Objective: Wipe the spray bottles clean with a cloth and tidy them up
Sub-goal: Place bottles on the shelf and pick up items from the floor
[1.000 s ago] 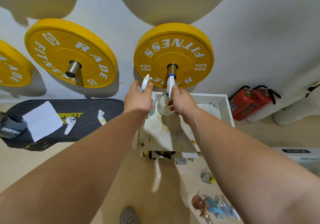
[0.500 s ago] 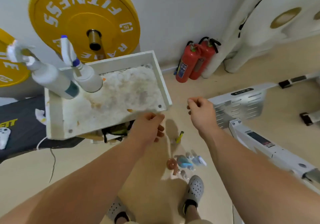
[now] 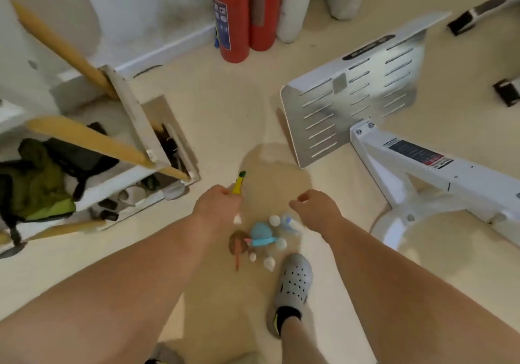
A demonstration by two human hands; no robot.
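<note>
Several small bottles stand in a cluster on the beige floor just ahead of my foot: a light blue bottle (image 3: 260, 233), a brown bottle (image 3: 237, 244) and a white bottle with a blue band (image 3: 291, 223), with white caps among them. A yellow bottle with a green cap (image 3: 239, 182) lies a little farther out. My left hand (image 3: 216, 206), fingers curled, covers that bottle's lower end; whether it grips it is hidden. My right hand (image 3: 318, 209) hovers over the cluster's right side, loosely closed with nothing in it. No cloth is in view.
A white shelf cart with wooden posts (image 3: 84, 144) stands at the left, a green and black bag (image 3: 42, 181) on its lower level. Two red fire extinguishers (image 3: 242, 12) stand by the wall. A white machine's slotted footplate (image 3: 351, 96) is at the right. My grey clog (image 3: 294, 279) is beside the cluster.
My hands let go of the two spray bottles on the cart's top tray and dropped to the floor cluster. The view swung down from the wall and tray to the floor.
</note>
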